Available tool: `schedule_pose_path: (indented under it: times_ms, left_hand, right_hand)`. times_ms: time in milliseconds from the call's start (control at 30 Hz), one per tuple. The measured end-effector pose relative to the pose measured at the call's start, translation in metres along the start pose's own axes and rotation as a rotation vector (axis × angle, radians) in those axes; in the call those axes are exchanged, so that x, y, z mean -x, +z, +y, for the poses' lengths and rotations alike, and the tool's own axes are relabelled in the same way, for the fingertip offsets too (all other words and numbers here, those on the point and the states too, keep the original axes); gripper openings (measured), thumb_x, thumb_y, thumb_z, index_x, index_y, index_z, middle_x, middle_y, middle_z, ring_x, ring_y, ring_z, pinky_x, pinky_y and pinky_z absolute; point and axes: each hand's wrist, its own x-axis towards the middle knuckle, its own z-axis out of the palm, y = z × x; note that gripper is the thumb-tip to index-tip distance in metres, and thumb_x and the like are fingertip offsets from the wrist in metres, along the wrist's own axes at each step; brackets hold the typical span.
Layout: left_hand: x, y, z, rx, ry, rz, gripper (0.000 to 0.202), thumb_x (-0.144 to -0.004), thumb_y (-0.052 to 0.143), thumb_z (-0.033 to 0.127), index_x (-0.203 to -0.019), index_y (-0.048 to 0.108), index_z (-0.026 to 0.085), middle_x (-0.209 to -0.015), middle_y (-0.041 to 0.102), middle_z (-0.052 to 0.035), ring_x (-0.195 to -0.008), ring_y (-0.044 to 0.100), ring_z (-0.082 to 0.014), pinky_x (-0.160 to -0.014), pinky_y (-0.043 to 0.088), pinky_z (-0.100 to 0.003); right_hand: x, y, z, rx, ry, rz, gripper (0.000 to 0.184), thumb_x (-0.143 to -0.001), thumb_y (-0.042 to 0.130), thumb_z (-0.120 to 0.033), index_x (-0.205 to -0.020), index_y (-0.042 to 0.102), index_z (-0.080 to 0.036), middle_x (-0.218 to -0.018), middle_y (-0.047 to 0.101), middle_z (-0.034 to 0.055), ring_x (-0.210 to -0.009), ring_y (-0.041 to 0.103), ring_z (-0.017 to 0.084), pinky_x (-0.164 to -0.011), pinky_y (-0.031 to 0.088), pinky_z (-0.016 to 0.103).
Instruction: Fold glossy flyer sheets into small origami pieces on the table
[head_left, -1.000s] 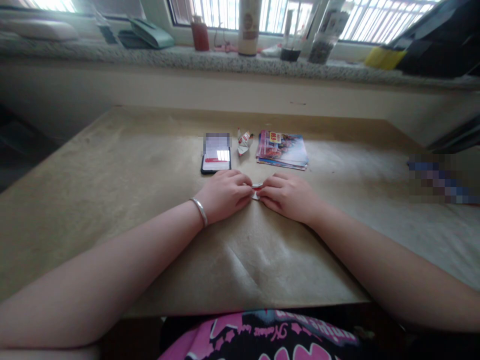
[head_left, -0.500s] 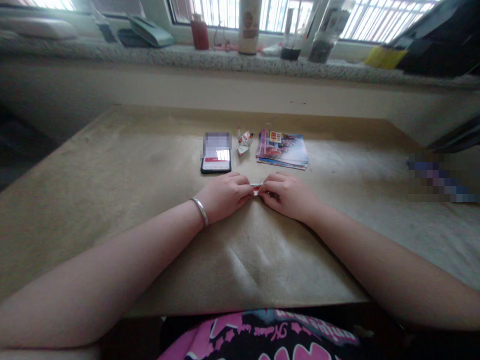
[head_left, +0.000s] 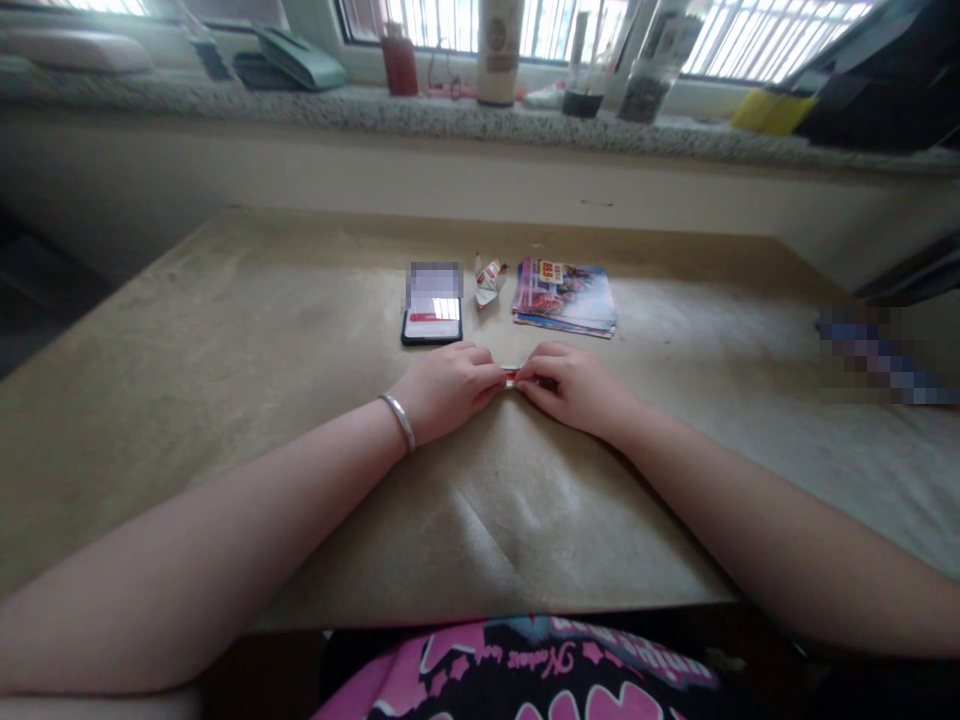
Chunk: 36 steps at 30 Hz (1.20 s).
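Note:
My left hand, with a silver bangle on its wrist, and my right hand meet fingertip to fingertip on the brown paper-covered table. Both pinch a small folded piece of paper between them; only a white and red sliver of it shows. Just beyond the hands lie a phone with a lit screen, a small folded paper figure and a stack of colourful printed sheets.
A stone window ledge at the back holds a red cup, a tall bottle, jars, a teal case and a yellow thing. Blurred items lie at the table's right edge.
Both hands pinch tighter together, so less of the folded paper shows between the fingertips. The right hand has edged slightly up and left. Nothing else on the table has moved.

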Motion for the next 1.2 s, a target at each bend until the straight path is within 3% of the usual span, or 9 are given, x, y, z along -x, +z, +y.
schedule_pose_path:
  times_ms: [267, 433, 633, 767, 1000, 1200]
  left_hand:
    - [0.002, -0.005, -0.003, -0.015, -0.002, -0.018, 0.020, -0.090, 0.052, 0.024, -0.097, 0.071, 0.020, -0.079, 0.068, -0.0029, -0.073, 0.061, -0.0147, -0.065, 0.044, -0.024]
    - [0.005, -0.008, -0.010, -0.055, 0.134, -0.012, 0.027, -0.093, 0.050, 0.021, -0.113, 0.066, 0.027, -0.083, 0.070, -0.0005, -0.073, 0.062, -0.0118, -0.065, 0.045, -0.022]
    - [0.007, -0.009, -0.013, -0.188, 0.260, -0.058, 0.030, -0.092, 0.051, 0.019, -0.120, 0.061, 0.022, -0.088, 0.070, -0.0026, -0.076, 0.063, -0.0134, -0.065, 0.048, -0.023]
    - [0.007, -0.009, -0.012, -0.207, 0.294, -0.044, 0.030, -0.093, 0.049, 0.018, -0.121, 0.059, 0.022, -0.091, 0.069, -0.0026, -0.077, 0.061, -0.0120, -0.068, 0.048, -0.022]
    - [0.006, -0.006, -0.008, -0.218, 0.226, -0.047, 0.028, -0.097, 0.043, 0.027, -0.115, 0.063, 0.023, -0.087, 0.066, -0.0038, -0.076, 0.058, -0.0118, -0.066, 0.046, -0.021]
    - [0.005, -0.007, -0.003, -0.239, 0.195, -0.071, 0.025, -0.095, 0.046, 0.025, -0.111, 0.065, 0.021, -0.087, 0.065, -0.0044, -0.076, 0.057, -0.0135, -0.065, 0.045, -0.023]
  right_hand:
    - [-0.006, 0.001, 0.000, -0.064, 0.192, -0.040, 0.016, -0.085, 0.055, -0.023, -0.078, 0.067, -0.016, -0.077, 0.063, 0.0047, -0.071, 0.055, 0.015, -0.065, 0.039, 0.026]
    - [-0.004, 0.000, 0.004, -0.178, 0.276, -0.032, 0.012, -0.081, 0.061, -0.025, -0.077, 0.069, -0.018, -0.068, 0.062, 0.0006, -0.062, 0.052, 0.012, -0.059, 0.037, 0.024]
    - [-0.004, 0.001, 0.005, -0.277, 0.346, -0.032, 0.008, -0.078, 0.063, -0.024, -0.078, 0.066, -0.018, -0.062, 0.059, -0.0025, -0.056, 0.049, 0.010, -0.055, 0.036, 0.023]
    - [-0.002, 0.003, 0.005, -0.257, 0.304, -0.016, 0.006, -0.079, 0.062, -0.024, -0.078, 0.064, -0.018, -0.064, 0.059, -0.0023, -0.057, 0.049, 0.010, -0.055, 0.036, 0.023]
    - [0.004, -0.003, 0.007, -0.039, 0.073, 0.027, 0.011, -0.083, 0.060, -0.024, -0.081, 0.069, -0.019, -0.075, 0.063, 0.0024, -0.065, 0.054, 0.012, -0.063, 0.039, 0.024]
    - [0.005, -0.006, 0.005, 0.078, 0.009, -0.007, 0.017, -0.088, 0.055, -0.027, -0.085, 0.070, -0.020, -0.086, 0.066, 0.0062, -0.076, 0.060, 0.016, -0.069, 0.043, 0.026]
